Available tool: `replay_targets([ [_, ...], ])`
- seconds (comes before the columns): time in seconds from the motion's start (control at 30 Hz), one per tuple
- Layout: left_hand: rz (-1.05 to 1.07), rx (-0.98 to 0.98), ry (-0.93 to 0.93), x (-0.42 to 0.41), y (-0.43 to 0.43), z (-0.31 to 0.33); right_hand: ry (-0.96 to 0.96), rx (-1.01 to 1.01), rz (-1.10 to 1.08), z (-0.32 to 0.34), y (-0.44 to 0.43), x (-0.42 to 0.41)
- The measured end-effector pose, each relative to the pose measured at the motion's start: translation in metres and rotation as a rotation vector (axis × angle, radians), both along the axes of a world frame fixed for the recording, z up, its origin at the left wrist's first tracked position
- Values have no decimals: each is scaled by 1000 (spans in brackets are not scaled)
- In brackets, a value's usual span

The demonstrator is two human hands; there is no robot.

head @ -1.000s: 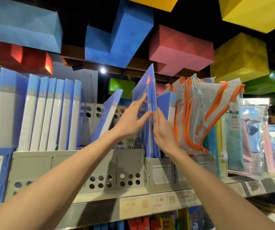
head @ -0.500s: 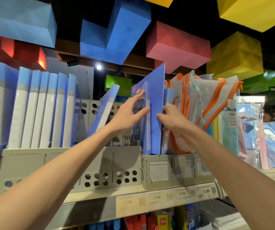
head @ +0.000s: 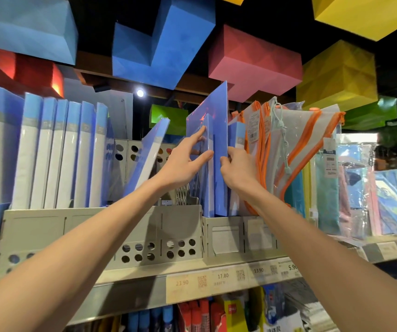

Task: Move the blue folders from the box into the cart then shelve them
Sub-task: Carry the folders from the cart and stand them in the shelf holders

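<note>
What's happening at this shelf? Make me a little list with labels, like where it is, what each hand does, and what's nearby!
Place: shop shelf with price tags
Left hand: straight fingers rest against a shorter blue folder
Right hand: pinches the front edge of the tall blue folder
Folder spot: upright in a grey file holder
To the left: leaning blue folder, then a row of upright folders
To the right: clear pouches with orange zips
</note>
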State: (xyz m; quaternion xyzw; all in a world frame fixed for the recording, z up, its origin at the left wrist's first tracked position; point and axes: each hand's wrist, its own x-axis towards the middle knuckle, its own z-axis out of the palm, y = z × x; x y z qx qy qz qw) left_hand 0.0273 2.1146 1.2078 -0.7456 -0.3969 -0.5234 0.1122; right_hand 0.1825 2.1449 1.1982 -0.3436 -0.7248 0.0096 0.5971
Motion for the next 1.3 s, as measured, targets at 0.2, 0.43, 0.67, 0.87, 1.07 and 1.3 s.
replay_targets([
  [0.2, -58, -15, -57, 1, 4, -3, 92, 50, 55, -8, -1, -9],
  [0.43, -62, -28, -100, 5, 3, -4, 98, 95, 28, -15, 2, -20],
  [0.67, -59, -10, -112, 5, 4, -6, 47, 34, 49, -28, -2, -14],
  [0.87, -20, 1, -89, 1, 3, -8, -134, -224, 101, -24, -10, 4],
  [1.07, 25, 17, -60, 0, 1, -6, 27, 69, 33, -14, -20, 10],
  [1.3, 203, 105, 7, 4, -2, -9, -53, 54, -80, -27, -8, 8],
])
